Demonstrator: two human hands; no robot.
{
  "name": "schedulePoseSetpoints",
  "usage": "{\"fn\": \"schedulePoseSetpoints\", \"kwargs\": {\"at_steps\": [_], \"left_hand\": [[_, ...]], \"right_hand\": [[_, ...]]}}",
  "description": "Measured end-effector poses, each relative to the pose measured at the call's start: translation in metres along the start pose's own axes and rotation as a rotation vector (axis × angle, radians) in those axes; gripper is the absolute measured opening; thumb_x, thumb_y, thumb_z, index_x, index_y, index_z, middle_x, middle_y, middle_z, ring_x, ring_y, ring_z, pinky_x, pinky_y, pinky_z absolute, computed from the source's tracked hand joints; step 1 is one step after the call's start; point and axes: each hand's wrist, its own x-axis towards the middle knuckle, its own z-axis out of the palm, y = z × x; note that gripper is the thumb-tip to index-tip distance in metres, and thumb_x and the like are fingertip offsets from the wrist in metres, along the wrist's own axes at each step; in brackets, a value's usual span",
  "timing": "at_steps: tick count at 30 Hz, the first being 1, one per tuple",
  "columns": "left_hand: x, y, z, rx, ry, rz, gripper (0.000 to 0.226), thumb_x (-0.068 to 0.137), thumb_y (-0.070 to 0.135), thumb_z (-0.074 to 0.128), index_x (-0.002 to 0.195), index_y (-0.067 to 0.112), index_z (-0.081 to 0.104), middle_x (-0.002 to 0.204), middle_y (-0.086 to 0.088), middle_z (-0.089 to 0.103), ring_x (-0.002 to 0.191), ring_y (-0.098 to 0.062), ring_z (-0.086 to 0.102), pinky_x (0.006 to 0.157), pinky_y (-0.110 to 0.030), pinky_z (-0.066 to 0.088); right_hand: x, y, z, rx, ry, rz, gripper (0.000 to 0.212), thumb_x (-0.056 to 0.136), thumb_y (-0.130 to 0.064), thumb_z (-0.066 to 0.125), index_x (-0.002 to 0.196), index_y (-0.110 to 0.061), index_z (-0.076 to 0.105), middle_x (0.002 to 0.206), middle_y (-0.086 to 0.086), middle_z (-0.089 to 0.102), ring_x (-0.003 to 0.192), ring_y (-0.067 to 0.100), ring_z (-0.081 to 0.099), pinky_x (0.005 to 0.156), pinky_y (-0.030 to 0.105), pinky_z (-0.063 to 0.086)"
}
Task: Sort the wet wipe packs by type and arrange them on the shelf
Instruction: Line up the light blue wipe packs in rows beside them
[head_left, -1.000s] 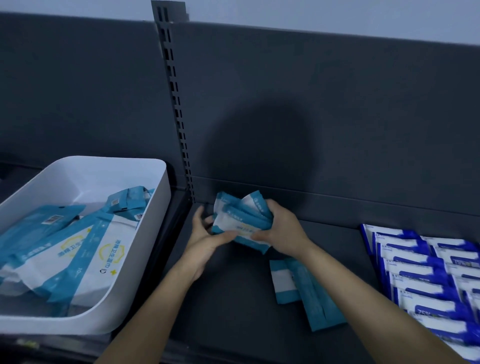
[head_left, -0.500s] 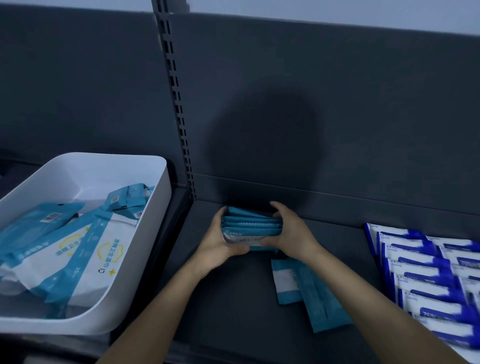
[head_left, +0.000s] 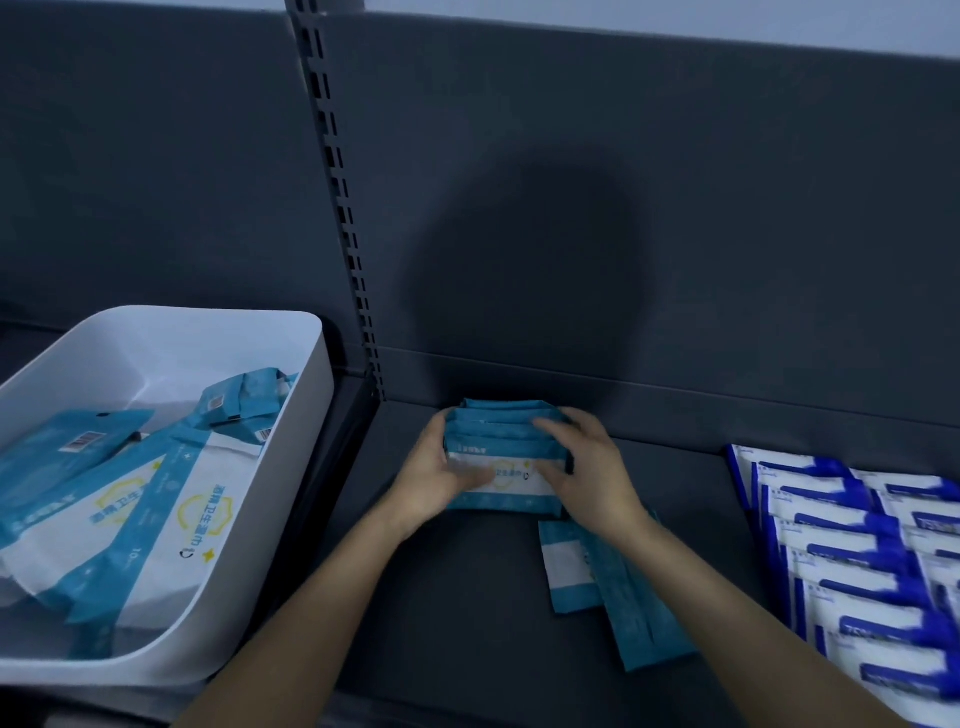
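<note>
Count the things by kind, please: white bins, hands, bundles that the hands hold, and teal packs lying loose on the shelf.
White bin: 1
Hands: 2, left hand and right hand
Held bundle of teal packs: 1
Loose teal packs on the shelf: 2
Total: 6

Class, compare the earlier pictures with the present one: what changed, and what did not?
The bunch of teal packs, earlier fanned loosely between left hand and right hand, was squared up and set on the shelf by its back wall; both hands still hold it. The white bin, loose teal packs and blue packs stayed put.
</note>
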Motion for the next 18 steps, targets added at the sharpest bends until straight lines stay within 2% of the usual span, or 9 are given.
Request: {"fn": "schedulePoseSetpoints", "kwargs": {"at_steps": [2, 4, 6, 8, 11, 13, 15, 18], "left_hand": [[0.001, -0.004, 0.0, 0.056, 0.001, -0.005, 0.066, 0.077, -0.005, 0.074, 0.123, 0.026, 0.038, 0.115, 0.002, 0.06, 0.104, -0.011, 0.061, 0.077, -0.015, 0.053], [0.001, -0.005, -0.001, 0.1, 0.001, -0.004, 0.072, 0.076, -0.007, 0.074, 0.127, 0.022, 0.033, 0.115, 0.001, 0.058, 0.1, -0.007, 0.059, 0.072, -0.011, 0.051], [0.001, -0.006, -0.002, 0.134, -0.009, 0.01, 0.073, 0.076, -0.006, 0.074, 0.129, 0.021, 0.032, 0.116, 0.0, 0.057, 0.098, -0.003, 0.058, 0.07, -0.009, 0.049], [0.0, -0.009, -0.002, 0.159, -0.018, 0.028, 0.073, 0.077, -0.004, 0.074, 0.129, 0.023, 0.032, 0.116, 0.001, 0.056, 0.096, -0.001, 0.058, 0.07, -0.008, 0.048], [-0.003, -0.011, -0.001, 0.157, -0.013, 0.055, 0.079, 0.076, -0.004, 0.075, 0.133, 0.028, 0.03, 0.117, 0.008, 0.054, 0.1, -0.001, 0.058, 0.074, -0.009, 0.048], [-0.005, -0.012, -0.001, 0.136, -0.029, 0.057, 0.083, 0.077, -0.004, 0.074, 0.137, 0.029, 0.028, 0.119, 0.011, 0.053, 0.104, -0.002, 0.059, 0.078, -0.012, 0.05], [-0.008, -0.011, -0.002, 0.095, -0.037, 0.047, 0.078, 0.079, -0.006, 0.071, 0.137, 0.027, 0.03, 0.117, 0.01, 0.056, 0.1, -0.001, 0.061, 0.076, -0.013, 0.051], [-0.007, -0.012, -0.005, 0.071, 0.008, 0.027, 0.066, 0.08, -0.007, 0.069, 0.13, 0.022, 0.039, 0.112, 0.006, 0.06, 0.1, -0.005, 0.062, 0.078, -0.015, 0.052]], "right_hand": [[0.001, -0.001, 0.0, -0.064, 0.017, -0.019, 0.026, 0.095, -0.007, 0.053, 0.118, -0.009, 0.066, 0.144, 0.007, 0.039, 0.134, 0.017, 0.037, 0.102, 0.008, 0.022], [0.006, -0.003, -0.001, -0.119, 0.053, -0.037, 0.026, 0.096, -0.003, 0.047, 0.11, -0.005, 0.069, 0.142, 0.011, 0.042, 0.133, 0.022, 0.038, 0.102, 0.014, 0.025], [0.012, -0.005, -0.003, -0.175, 0.068, -0.066, 0.026, 0.096, -0.004, 0.048, 0.115, -0.003, 0.066, 0.14, 0.012, 0.044, 0.129, 0.025, 0.04, 0.101, 0.018, 0.029], [0.018, -0.005, -0.005, -0.244, 0.014, -0.068, 0.025, 0.096, -0.011, 0.052, 0.117, -0.003, 0.064, 0.139, 0.011, 0.042, 0.127, 0.025, 0.038, 0.099, 0.021, 0.032], [0.022, -0.004, -0.007, -0.264, -0.05, -0.052, 0.016, 0.094, -0.013, 0.057, 0.101, -0.003, 0.067, 0.133, 0.008, 0.042, 0.122, 0.021, 0.036, 0.094, 0.019, 0.03], [0.021, -0.006, -0.009, -0.149, 0.022, -0.03, 0.009, 0.092, -0.007, 0.058, 0.088, -0.004, 0.065, 0.118, 0.004, 0.047, 0.111, 0.017, 0.041, 0.086, 0.012, 0.028], [0.019, -0.009, -0.014, 0.033, 0.165, 0.053, 0.011, 0.091, -0.003, 0.057, 0.081, -0.007, 0.059, 0.102, 0.0, 0.051, 0.097, 0.014, 0.048, 0.075, 0.007, 0.03], [0.02, -0.007, -0.022, 0.355, 0.334, 0.289, 0.011, 0.095, -0.007, 0.053, 0.085, -0.011, 0.054, 0.083, -0.001, 0.055, 0.082, 0.014, 0.052, 0.068, 0.021, 0.04]]}}
